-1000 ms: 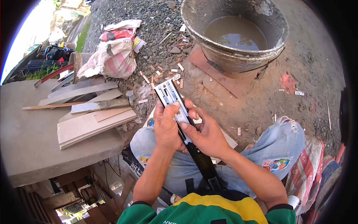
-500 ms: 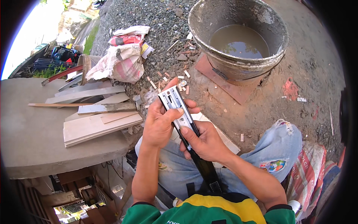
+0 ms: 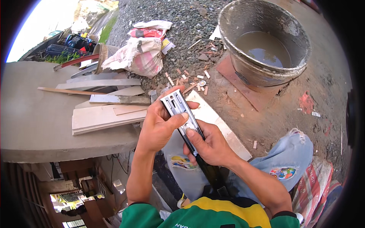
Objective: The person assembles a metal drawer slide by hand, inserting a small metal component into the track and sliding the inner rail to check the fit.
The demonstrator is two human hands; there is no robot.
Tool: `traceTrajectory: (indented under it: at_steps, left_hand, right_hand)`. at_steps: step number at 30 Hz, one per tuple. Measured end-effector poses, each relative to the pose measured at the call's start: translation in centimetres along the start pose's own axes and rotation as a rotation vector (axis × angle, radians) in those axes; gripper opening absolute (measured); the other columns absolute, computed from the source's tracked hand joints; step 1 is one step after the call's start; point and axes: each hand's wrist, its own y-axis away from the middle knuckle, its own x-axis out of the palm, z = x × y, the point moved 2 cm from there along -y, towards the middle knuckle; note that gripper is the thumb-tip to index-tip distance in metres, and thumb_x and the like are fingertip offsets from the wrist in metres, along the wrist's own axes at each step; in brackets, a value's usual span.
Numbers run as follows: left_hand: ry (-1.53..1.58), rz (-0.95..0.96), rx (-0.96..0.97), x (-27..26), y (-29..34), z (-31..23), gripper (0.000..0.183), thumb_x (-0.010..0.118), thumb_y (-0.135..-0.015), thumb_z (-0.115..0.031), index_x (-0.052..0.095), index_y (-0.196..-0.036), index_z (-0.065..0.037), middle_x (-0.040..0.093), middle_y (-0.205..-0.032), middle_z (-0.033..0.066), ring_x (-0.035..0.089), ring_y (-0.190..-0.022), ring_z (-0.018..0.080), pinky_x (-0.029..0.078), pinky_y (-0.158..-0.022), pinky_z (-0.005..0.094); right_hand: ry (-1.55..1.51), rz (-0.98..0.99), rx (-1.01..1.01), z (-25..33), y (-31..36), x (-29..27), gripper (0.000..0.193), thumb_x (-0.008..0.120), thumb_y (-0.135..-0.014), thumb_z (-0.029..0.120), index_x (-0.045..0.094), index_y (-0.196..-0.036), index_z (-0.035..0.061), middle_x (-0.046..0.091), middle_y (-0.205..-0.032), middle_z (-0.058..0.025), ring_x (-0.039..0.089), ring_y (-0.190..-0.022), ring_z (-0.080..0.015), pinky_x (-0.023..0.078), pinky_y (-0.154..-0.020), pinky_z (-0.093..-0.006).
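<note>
Both of my hands hold a long, narrow slotted silver metal piece [image 3: 177,103] with black edges, tilted in front of my lap. My left hand [image 3: 157,123] wraps round its upper part, the thumb pressed on the metal face. Lower down, my right hand [image 3: 209,142] grips it with the thumb on the face and fingers behind. A dark strap-like length [image 3: 211,175] runs from its lower end toward my waist; I cannot tell whether the two are joined. Beneath my hands lies a pale board [image 3: 224,127], partly hidden by them.
A large bucket [image 3: 243,72] of murky water stands on a reddish slab [image 3: 237,85] at the far right. Several boards [image 3: 102,119] are stacked on a concrete ledge [image 3: 34,121] to the left. Torn sacks [image 3: 142,57] lie on gravel; small offcuts [image 3: 184,78] are scattered nearby.
The view has shifted, so the bucket and sacks sit farther right and more of the pale board shows. Both hands keep their grip on the slotted metal piece, with thumbs nearly in place.
</note>
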Motion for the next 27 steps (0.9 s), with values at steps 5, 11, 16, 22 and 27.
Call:
traceTrajectory:
  at_steps: [5,11,16,22,27]
  left_hand:
    - [0.000,-0.144,0.088,-2.0,2.4,-1.3,0.066,0.067,-0.085,-0.004,0.030,-0.139,-0.001,0.068,-0.107,0.0187,0.068,-0.086,0.0158,0.055,-0.073,0.0257]
    - [-0.220,-0.099,-0.070,-7.0,3.9,-3.3,0.057,0.070,-0.086,-0.007,0.038,-0.133,0.003,0.062,-0.090,0.0044,0.057,-0.068,0.0058,0.048,-0.053,0.0210]
    - [-0.178,-0.050,-0.082,-7.9,4.2,-1.2,0.054,0.071,-0.085,-0.007,0.043,-0.130,0.002,0.061,-0.088,0.0018,0.056,-0.070,0.0051,0.046,-0.054,0.0215]
    - [-0.190,-0.064,-0.024,-9.6,1.8,-1.1,0.052,0.072,-0.085,-0.006,0.044,-0.128,0.001,0.062,-0.087,0.0015,0.055,-0.066,0.0051,0.045,-0.050,0.0207]
    - [-0.258,-0.113,0.055,-15.6,1.7,-3.6,0.042,0.072,-0.084,-0.008,0.051,-0.119,0.000,0.063,-0.083,0.0027,0.060,-0.065,0.0067,0.048,-0.048,0.0210]
  right_hand:
    - [0.072,0.066,0.014,-0.2,-1.6,2.4,0.037,0.048,-0.102,0.035,0.053,-0.112,0.0004,0.059,-0.070,-0.0049,0.057,-0.053,-0.0098,0.048,-0.047,-0.0244]
    - [0.068,0.176,0.068,-0.9,-4.1,5.1,0.035,0.049,-0.102,0.032,0.054,-0.113,-0.0003,0.062,-0.076,-0.0066,0.058,-0.055,-0.0097,0.048,-0.048,-0.0241]
    - [0.050,0.211,0.083,-2.7,-4.2,4.5,0.035,0.048,-0.102,0.030,0.052,-0.118,-0.0011,0.065,-0.084,-0.0091,0.061,-0.063,-0.0112,0.052,-0.057,-0.0260]
    - [0.066,0.241,0.051,-2.2,-6.7,4.0,0.035,0.048,-0.102,0.031,0.052,-0.122,0.0011,0.065,-0.087,-0.0087,0.061,-0.064,-0.0108,0.052,-0.059,-0.0262]
    - [0.098,0.280,0.118,-1.8,-12.4,7.9,0.036,0.050,-0.102,0.029,0.049,-0.124,0.0014,0.065,-0.086,-0.0101,0.062,-0.059,-0.0138,0.053,-0.054,-0.0277]
